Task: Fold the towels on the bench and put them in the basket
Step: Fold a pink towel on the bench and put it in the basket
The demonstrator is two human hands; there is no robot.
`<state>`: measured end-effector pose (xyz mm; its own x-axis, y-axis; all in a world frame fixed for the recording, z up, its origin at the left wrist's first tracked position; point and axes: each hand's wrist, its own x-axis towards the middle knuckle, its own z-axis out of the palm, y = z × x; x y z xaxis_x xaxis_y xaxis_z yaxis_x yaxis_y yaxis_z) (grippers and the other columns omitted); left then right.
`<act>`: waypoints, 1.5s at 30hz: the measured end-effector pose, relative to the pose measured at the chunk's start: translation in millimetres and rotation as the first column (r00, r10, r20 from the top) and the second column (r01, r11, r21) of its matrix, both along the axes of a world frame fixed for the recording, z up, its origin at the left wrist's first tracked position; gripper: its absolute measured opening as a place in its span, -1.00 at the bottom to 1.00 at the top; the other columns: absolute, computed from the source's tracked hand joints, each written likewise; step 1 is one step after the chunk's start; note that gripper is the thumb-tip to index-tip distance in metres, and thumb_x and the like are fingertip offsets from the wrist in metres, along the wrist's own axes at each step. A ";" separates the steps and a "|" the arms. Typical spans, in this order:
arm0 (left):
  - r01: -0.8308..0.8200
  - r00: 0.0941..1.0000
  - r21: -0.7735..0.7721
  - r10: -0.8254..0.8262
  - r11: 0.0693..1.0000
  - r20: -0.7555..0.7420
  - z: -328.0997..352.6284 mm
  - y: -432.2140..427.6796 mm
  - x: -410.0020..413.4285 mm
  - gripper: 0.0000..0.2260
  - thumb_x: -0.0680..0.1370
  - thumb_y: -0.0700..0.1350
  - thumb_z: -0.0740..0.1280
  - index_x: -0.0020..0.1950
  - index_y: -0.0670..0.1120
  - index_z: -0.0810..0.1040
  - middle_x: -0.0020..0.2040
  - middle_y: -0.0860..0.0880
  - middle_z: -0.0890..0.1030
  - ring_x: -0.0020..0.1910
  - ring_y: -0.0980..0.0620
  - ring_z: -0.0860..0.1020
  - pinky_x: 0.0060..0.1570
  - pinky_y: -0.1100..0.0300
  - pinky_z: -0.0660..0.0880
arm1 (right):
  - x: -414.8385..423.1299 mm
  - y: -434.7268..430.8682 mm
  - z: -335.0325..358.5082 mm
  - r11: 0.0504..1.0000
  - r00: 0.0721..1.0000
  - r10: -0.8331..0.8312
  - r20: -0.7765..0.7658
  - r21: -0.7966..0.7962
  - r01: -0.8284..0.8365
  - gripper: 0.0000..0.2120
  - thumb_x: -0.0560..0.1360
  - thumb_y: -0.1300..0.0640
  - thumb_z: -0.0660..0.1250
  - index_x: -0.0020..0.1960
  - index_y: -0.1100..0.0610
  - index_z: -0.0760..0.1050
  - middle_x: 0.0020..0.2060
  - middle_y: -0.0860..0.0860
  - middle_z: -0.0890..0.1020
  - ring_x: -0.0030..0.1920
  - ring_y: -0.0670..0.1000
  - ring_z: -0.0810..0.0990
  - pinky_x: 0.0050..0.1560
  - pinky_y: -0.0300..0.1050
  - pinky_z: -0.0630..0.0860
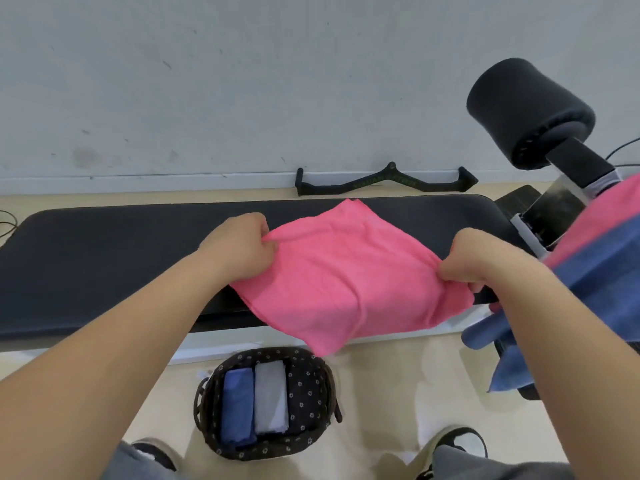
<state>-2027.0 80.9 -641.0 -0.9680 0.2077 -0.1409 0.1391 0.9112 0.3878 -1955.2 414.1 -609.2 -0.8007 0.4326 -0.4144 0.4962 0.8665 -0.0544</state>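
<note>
The pink towel (346,271) is held taut across the table's (104,258) near edge. Its far corner lies on the pad at 12 o'clock and its near corner hangs free toward 6 o'clock, over the basket (311,386) on the floor. The corner at 9 o'clock is pinched in the curled fingers of the left hand (239,247). The corner at 3 o'clock is clamped in the fingers of the right hand (485,261).

The towel seems to be doubled, so its layers could slide apart if one side were slackened first. Because it is set corner-on to the table edge, a skewed fold is likely unless it is squared beforehand. Much of the cloth hangs past the edge, and the whole piece could be dragged to the floor by that weight if one pinch were lost.

A heap (595,282) of blue and pink towels lies at 3 o'clock, just beside the right forearm, and could be knocked down by a wide sweep. In the basket, a blue roll (237,407) and a grey roll (270,396) are already placed. Room is left only at the 3 o'clock side, so a loose fold might be caught on the rim.
</note>
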 end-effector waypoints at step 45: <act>-0.045 0.998 0.225 0.053 0.973 -0.031 -8.8 -35.4 1.4 -0.82 0.45 -0.03 0.54 -0.13 0.03 0.55 -0.16 0.06 0.60 -0.22 0.09 0.53 -0.23 0.13 0.47 | -103.9 -63.8 -59.4 0.915 0.718 -0.174 -0.674 -0.381 -0.136 -0.83 0.60 -0.05 0.32 0.12 -0.15 0.66 -0.13 -0.12 0.64 -0.01 0.01 0.60 0.00 -0.02 0.57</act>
